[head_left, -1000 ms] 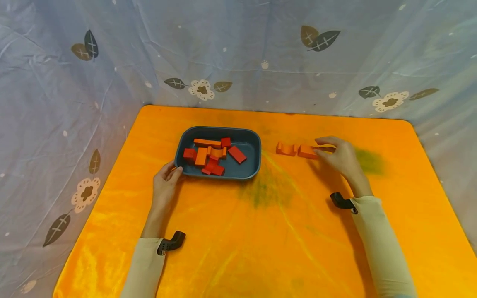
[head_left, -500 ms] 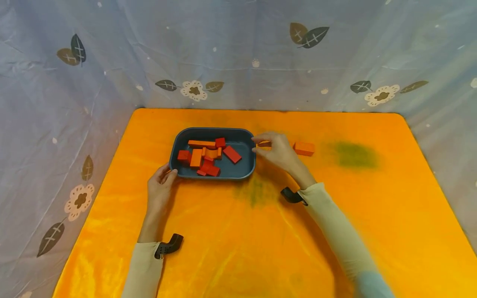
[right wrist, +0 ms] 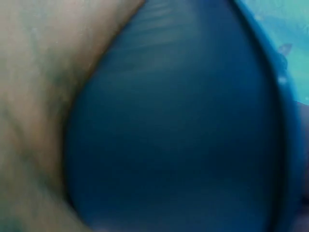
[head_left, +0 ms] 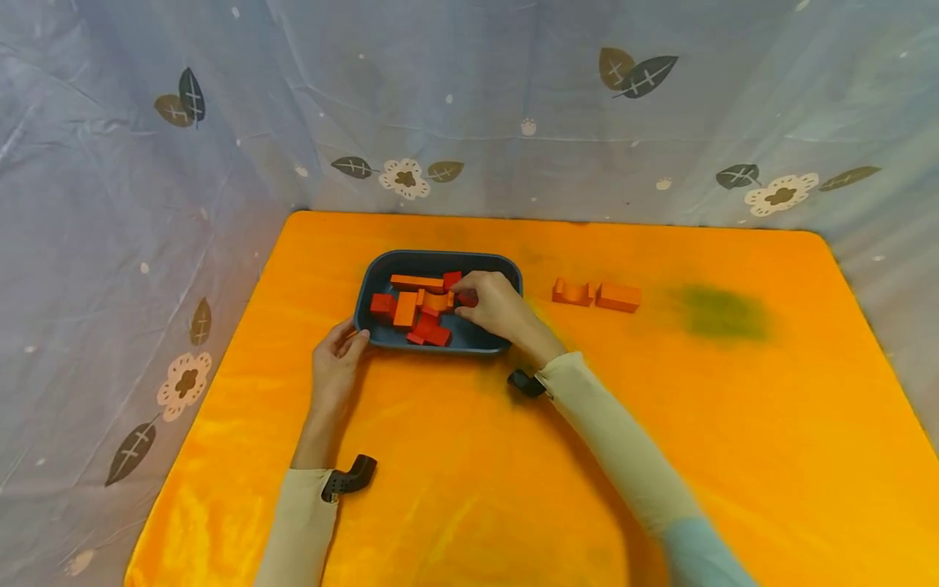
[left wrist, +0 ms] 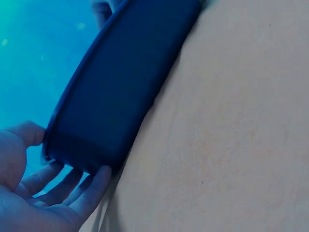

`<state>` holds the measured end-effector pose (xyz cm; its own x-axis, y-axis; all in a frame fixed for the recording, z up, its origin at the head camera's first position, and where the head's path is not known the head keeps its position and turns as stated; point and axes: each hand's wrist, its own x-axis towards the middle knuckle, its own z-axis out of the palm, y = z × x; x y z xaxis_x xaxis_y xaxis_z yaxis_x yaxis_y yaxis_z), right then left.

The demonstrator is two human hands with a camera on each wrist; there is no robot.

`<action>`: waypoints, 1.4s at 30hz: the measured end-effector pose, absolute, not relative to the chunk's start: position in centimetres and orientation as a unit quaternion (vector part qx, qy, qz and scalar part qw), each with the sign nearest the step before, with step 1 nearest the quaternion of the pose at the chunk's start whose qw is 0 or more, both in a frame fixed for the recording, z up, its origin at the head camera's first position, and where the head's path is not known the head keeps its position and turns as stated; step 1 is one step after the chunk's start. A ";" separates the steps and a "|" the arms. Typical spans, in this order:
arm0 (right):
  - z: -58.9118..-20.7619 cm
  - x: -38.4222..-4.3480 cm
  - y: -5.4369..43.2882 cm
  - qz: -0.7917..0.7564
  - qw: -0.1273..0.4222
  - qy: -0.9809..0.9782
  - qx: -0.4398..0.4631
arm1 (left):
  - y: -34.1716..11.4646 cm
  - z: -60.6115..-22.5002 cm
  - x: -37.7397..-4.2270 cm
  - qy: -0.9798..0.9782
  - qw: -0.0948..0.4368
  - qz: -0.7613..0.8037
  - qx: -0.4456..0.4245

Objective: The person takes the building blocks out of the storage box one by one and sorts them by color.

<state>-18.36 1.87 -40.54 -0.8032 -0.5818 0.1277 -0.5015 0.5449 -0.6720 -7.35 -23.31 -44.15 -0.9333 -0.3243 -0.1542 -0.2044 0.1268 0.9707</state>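
Observation:
A dark blue-grey rectangular tray [head_left: 469, 336] holds several red and orange toy blocks [head_left: 406, 311]. My left hand [head_left: 337, 363] grips its near left corner, thumb at the rim. In the left wrist view, the fingers of that left hand [left wrist: 58, 198] lie against the tray's outer wall [left wrist: 116, 87]. My right hand [head_left: 499, 308] reaches over the right side of the tray, thumb and fingertips around a partly covered red block [head_left: 467, 299]. I cannot tell whether it holds anything. The tray's outer wall [right wrist: 178, 121] fills most of the right wrist view.
Right of the tray, an orange block with a curved cutout [head_left: 572, 293] and an orange rectangular block [head_left: 619, 297] lie on the yellow tablecloth [head_left: 469, 489]. A grey-blue patterned curtain [head_left: 513, 98] hangs behind the table.
My right hand has moved left from the orange blocks on the table, past the tray's right rim, to over the blocks inside. The left hand stays at the tray's corner.

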 end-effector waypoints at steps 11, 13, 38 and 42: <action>-41.8 -19.2 0.1 -0.322 0.036 0.896 -0.304 | -23.4 -44.3 -7.4 -0.745 0.039 -0.638 0.189; -41.7 -19.2 -0.2 -0.314 0.035 0.898 -0.307 | -23.4 -44.2 -7.4 -0.743 0.042 -0.641 0.191; -41.3 -18.5 0.2 -0.298 0.010 0.905 -0.304 | -23.0 -44.0 -7.4 -0.736 0.049 -0.646 0.195; -40.8 -18.4 1.0 -0.321 -0.006 0.894 -0.311 | -23.0 -44.1 -7.3 -0.735 0.049 -0.647 0.195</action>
<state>-18.43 0.98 -40.81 -0.8061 -0.5527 0.2117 -0.5610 0.5996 -0.5708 -7.34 -23.05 -44.14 -0.9194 -0.3495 -0.1806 -0.2233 0.0858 0.9710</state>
